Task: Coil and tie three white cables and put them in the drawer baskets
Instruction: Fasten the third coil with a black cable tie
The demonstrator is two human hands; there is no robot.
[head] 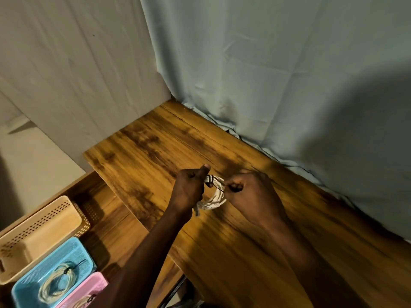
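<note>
A coiled white cable (214,200) hangs between both hands just above the wooden tabletop (155,152). My left hand (189,190) grips the coil's left side, thumb up. My right hand (249,194) pinches a thin black tie (219,188) that runs across the coil. In the open drawer at lower left, a blue basket (26,290) holds a tied coiled cable (56,283). A pink basket (97,285) beside it holds another tied coil (83,302), partly hidden by my left forearm. A beige basket (42,234) sits behind them.
The open wooden drawer (111,218) lies left of the tabletop. A pale blue cloth (278,74) hangs behind the table, with a black cord (240,136) along its foot. A white sheet (77,74) covers the wall on the left.
</note>
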